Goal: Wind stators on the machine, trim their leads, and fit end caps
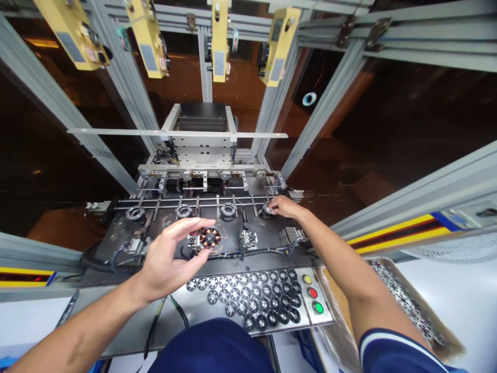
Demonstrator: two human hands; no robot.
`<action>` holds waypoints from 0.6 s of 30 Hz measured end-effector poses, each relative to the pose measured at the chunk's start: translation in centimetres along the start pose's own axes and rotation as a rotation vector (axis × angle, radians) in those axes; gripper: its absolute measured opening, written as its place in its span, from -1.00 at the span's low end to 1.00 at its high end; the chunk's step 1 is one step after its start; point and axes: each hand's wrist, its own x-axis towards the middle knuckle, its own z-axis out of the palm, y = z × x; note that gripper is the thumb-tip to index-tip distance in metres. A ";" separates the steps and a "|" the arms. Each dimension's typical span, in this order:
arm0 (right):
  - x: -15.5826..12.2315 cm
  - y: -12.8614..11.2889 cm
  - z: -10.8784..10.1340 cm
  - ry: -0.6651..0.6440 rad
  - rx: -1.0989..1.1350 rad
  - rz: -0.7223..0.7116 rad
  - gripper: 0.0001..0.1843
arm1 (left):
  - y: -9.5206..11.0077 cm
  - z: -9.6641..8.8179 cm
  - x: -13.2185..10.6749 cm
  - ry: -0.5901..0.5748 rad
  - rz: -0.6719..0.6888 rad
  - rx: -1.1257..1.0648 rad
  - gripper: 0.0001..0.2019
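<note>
My left hand (171, 256) is raised over the machine bed, and its fingertips pinch a round stator wound with copper wire (210, 238). My right hand (282, 206) reaches far in to the rightmost ring fixture (267, 209) on the rail, fingers curled on a part there that I cannot make out. Three other ring fixtures (184, 211) stand in a row along the same rail to the left. Several bare black stator cores (252, 295) lie in rows on the metal shelf in front of me.
A winding machine head (202, 140) stands behind the rail, with yellow units (219, 36) hanging above. Yellow, red and green buttons (312, 292) sit at the shelf's right end. A perforated tray (404, 300) lies at the right. Aluminium frame posts (330, 103) surround the opening.
</note>
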 end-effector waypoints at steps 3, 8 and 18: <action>0.1 -0.3 -0.5 -0.068 -0.015 0.034 -0.64 | 0.1 -0.6 -0.5 0.001 -0.024 0.004 -0.26; 0.2 -1.2 -1.0 -0.083 -0.040 0.094 -0.69 | 0.7 -1.9 -1.4 0.024 -0.081 0.052 -0.26; -1.9 -5.5 -3.0 0.155 -0.063 0.016 -0.82 | -0.7 -9.2 -10.1 0.364 -0.475 0.224 -0.26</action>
